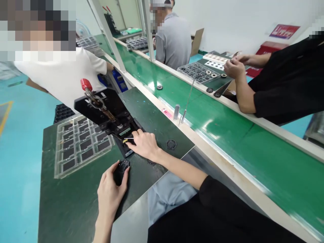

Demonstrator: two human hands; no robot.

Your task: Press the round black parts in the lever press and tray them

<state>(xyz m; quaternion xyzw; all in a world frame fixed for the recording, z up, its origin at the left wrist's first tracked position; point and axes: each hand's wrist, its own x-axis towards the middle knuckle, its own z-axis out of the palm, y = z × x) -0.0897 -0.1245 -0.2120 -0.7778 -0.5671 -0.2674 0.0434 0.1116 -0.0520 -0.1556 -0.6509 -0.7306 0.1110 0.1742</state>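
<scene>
So my left grip (111,185) is at lower center-left of the frame, thumb on one side and fingers on the other, pinching a round black part (122,167) right over the bench (76,206); can't tell if its underside touches the top. My right grip (144,144) is in the middle of the frame, fingertips in at the near end of a black clamp fixture (100,109), right by a thin white strip (128,138) and a small yellow piece (125,141). Honestly can't tell if I'm pinching the strip or just touching there. The fixture's red-tipped lever (86,84) sticks up toward upper left. Left of all that there's a clear plastic tray (58,158) with dark squarish pieces in its pockets, and a black disc (171,144) lies on the bench just right of center. Green conveyor (227,145) runs diagonally along the right, and a co-worker in a black sleeve (263,98) has both hands (235,67) together at upper right.
</scene>
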